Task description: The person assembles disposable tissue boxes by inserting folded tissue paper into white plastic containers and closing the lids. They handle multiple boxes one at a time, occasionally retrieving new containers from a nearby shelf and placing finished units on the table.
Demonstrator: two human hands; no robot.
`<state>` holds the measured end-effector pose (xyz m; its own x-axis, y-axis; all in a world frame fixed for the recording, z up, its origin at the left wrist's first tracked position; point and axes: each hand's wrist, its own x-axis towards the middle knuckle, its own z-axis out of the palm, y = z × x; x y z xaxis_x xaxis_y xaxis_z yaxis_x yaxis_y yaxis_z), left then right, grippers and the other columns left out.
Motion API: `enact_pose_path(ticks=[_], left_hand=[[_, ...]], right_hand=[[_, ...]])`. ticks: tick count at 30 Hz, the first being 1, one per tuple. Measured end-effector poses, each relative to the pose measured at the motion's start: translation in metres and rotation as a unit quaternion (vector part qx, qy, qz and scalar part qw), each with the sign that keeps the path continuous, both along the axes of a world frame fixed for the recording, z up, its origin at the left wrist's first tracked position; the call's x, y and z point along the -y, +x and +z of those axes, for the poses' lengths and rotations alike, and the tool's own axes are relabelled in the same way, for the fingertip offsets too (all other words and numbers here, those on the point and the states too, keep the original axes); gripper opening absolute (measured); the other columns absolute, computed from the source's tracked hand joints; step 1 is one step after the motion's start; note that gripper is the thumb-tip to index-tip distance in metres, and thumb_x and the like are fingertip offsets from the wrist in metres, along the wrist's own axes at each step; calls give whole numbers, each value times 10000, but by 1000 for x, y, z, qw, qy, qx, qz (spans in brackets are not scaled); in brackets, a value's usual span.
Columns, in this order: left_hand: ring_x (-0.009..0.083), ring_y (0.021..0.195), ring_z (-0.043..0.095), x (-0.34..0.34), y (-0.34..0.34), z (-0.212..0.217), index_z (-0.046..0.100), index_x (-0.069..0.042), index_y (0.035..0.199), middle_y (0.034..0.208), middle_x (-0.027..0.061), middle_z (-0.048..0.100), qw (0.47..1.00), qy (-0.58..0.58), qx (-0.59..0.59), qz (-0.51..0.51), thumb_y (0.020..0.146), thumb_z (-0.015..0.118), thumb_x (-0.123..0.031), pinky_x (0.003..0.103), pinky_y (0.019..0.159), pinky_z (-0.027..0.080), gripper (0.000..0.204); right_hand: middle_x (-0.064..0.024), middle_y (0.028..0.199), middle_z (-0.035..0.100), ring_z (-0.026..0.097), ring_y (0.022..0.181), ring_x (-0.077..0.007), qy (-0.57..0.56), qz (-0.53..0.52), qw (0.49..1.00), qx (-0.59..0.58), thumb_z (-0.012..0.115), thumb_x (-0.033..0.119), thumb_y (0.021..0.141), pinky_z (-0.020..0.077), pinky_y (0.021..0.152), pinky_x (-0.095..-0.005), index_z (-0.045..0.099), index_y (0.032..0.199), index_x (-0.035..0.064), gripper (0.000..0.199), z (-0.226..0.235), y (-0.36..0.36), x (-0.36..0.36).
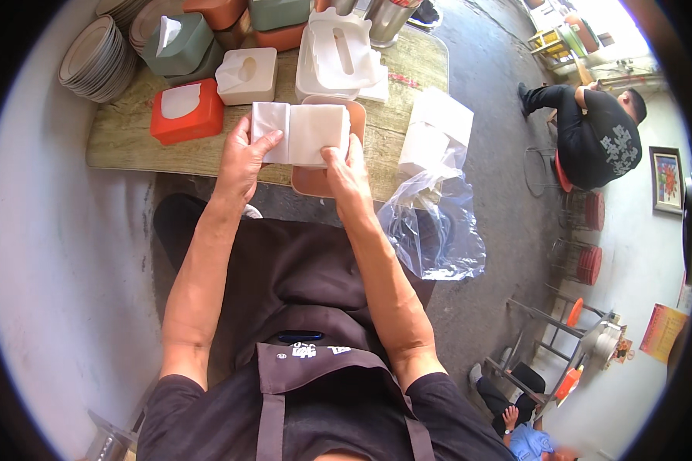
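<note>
— White napkins (304,132), a thick stack, held up just over the near edge of the table (131,142). Who has them?

— Both hands. The left hand (242,157) clasps the stack's left end, thumb on top; the right hand (346,169) pinches its lower right corner. Neither is slack.

— And beneath the stack?

— An open terracotta box (315,180) lies right under it, at the table edge, partly hidden by the napkins and the right hand. I judge this to be the filling step: the stack looks squared up and poised over the box, not yet in.

— So what does the next move call for?

— Probably lowering the stack level so its edges clear the box walls, with fingers slipping out without fanning the sheets.

— Around the stack?

— Left of it, an orange holder (186,111) showing white paper on top; behind it, a cream holder (246,75) and white lids (338,54). Farther left and back, a green holder (181,46) and stacked plates (96,60). Right of the stack, a napkin pack (437,131) in torn clear plastic (430,230) hangs off the table end.
</note>
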<state>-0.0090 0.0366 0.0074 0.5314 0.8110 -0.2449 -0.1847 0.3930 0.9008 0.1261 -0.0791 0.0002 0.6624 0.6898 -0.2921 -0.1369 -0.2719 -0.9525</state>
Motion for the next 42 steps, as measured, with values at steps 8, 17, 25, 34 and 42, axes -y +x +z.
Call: enact_pose_path(ticks=[8, 17, 25, 34, 42], left_hand=[[114, 984, 633, 1, 15, -13, 564, 20, 1260, 1136, 50, 665, 996, 71, -40, -45, 916, 648, -17, 277, 913, 497, 356], [92, 943, 641, 10, 24, -11, 589, 26, 1242, 1055, 55, 699, 983, 145, -63, -89, 930, 618, -23, 271, 858, 516, 317], [89, 863, 662, 21, 31, 3, 607, 11, 1202, 1008, 46, 703, 979, 130, -109, -111, 937, 618, -44, 266, 677, 578, 272], [81, 814, 661, 28, 32, 5, 610, 8, 1157, 981, 38, 699, 980, 114, -138, -91, 943, 635, -91, 235, 614, 574, 237], [112, 851, 673, 28, 21, 4, 606, 5, 1153, 1013, 52, 695, 991, 46, -115, -55, 938, 650, -120, 264, 630, 593, 252]], right_hand=[[-245, 1160, 583, 552, 1076, -278, -73, 20, 997, 17, 551, 205, 904, 442, 922, -390, 466, 1217, -107, 450, -32, 14, 0], [-387, 1207, 557, 554, 1154, -489, -87, 46, 795, 598, 506, 5, 861, 443, 1039, -458, 423, 1316, -195, 504, -17, -8, 12], [-247, 1214, 616, 558, 1163, -418, -58, 146, 854, 496, 570, -2, 805, 465, 1000, -449, 633, 1154, -39, 357, 42, 3, 34], [-202, 1099, 659, 613, 1041, -383, 5, 88, 862, 499, 573, -31, 834, 495, 916, -454, 650, 1114, -3, 291, 43, 40, 9], [-86, 1094, 684, 599, 1034, -305, -18, 85, 747, 659, 572, -4, 800, 502, 904, -400, 692, 1084, 58, 315, 34, 101, -51]])
